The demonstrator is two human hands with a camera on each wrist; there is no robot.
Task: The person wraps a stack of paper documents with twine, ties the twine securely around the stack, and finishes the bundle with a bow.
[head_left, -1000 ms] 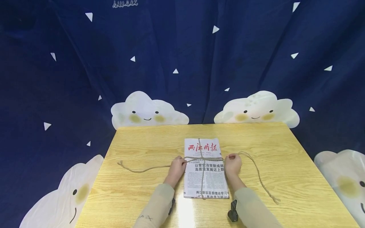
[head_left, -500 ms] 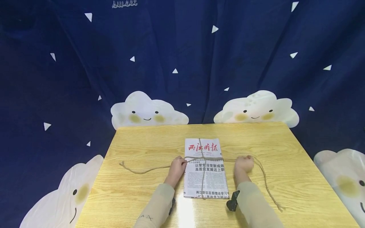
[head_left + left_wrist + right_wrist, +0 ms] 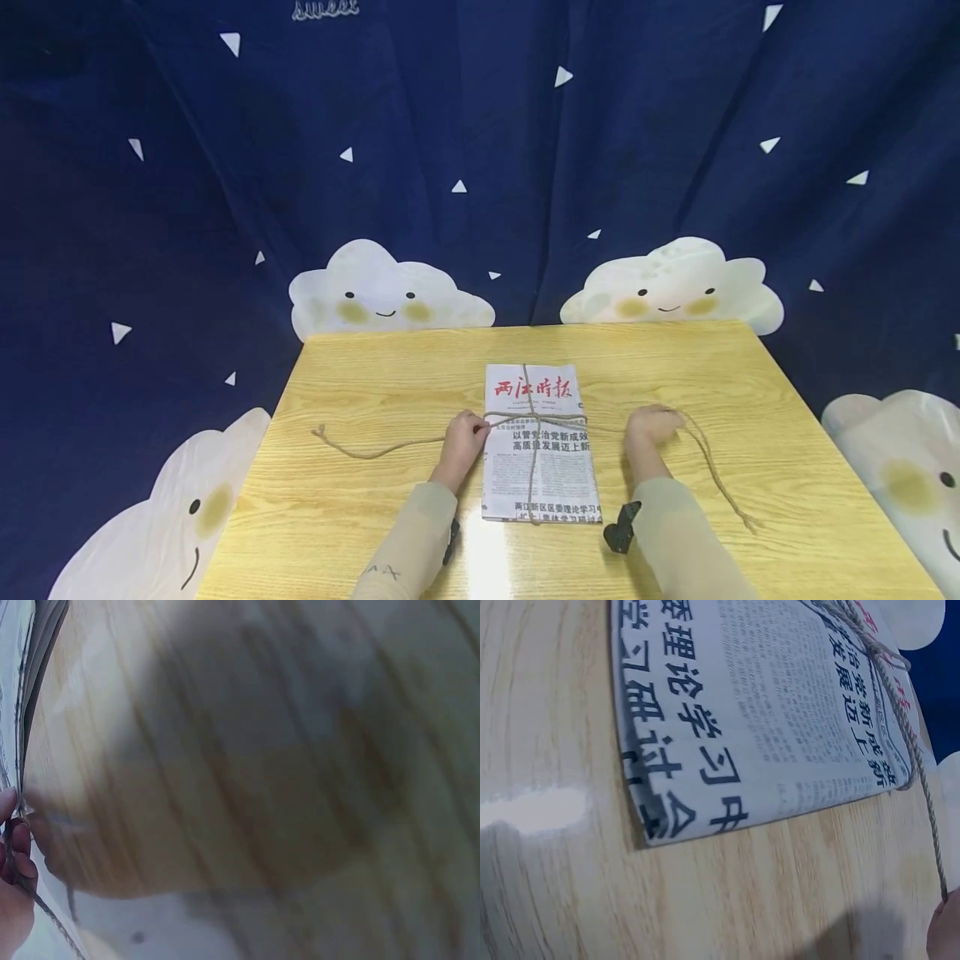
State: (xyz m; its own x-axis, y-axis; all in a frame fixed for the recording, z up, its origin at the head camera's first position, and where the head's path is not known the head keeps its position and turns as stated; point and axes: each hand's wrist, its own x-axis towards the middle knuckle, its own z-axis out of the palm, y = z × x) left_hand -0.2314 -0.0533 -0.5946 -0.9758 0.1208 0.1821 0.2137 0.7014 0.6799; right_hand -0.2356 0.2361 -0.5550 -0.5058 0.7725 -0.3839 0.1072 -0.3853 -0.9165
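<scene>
A stack of folded newspapers [image 3: 558, 483] lies flat on the table, with thin brown twine [image 3: 533, 471] running lengthwise over it and crossing the strands that pass across its middle. At the stack's left edge my left hand [image 3: 463, 437] pinches the twine. The left wrist view has its fingertips [image 3: 22, 838] right beside the layered paper edges, the twine trailing below them. Out to the right of the stack, my right hand [image 3: 651, 429] holds the other length, which runs straight from the crossing to the fingers in the right wrist view [image 3: 945, 934].
One loose twine tail [image 3: 367, 455] stretches left across the wooden table [image 3: 360, 367]; another tail [image 3: 716, 479] curves down on the right. A dark blue curtain [image 3: 480, 125] with white clouds hangs behind the table's far edge. Dark wrist devices sit by both sleeves.
My right hand has moved rightward from the stack's right edge, drawing a length of twine out with it. The right tail has shifted right. My left hand stays at the left edge.
</scene>
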